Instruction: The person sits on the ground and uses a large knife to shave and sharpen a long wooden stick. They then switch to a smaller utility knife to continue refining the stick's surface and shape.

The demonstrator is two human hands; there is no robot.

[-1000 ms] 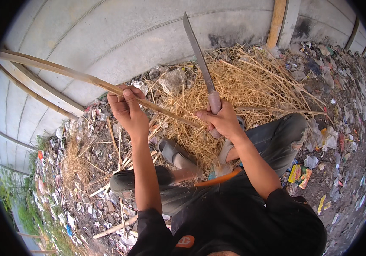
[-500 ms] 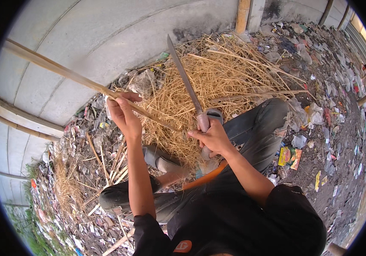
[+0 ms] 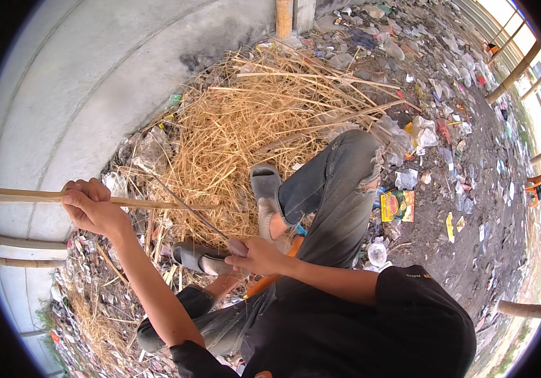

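My left hand (image 3: 91,208), raised at the left, is closed around a long pale bamboo strip (image 3: 157,204). One end of the strip runs past the hand to the left edge; the other stops over a heap of straw-coloured shavings (image 3: 251,120). In my right hand (image 3: 256,256), the handle of a machete is gripped near my shin. The machete's blade (image 3: 189,210), seen nearly edge-on, slants up and left, crossing the strip in the picture; whether they touch I cannot tell. Grey sandals (image 3: 265,181) are on my feet beside the heap.
A grey panel wall (image 3: 125,63) curves along the left and back, with a bamboo post (image 3: 283,19). Litter-strewn dirt spreads right, with a yellow-green packet (image 3: 397,206) by my knee. Loose split strips (image 3: 333,129) lie across the heap. An orange curved piece (image 3: 263,285) sits between my legs.
My left hand has moved left with the bamboo strip, which is now nearly level. The machete has come down and swung leftward in my right hand. The view has shifted to the right.
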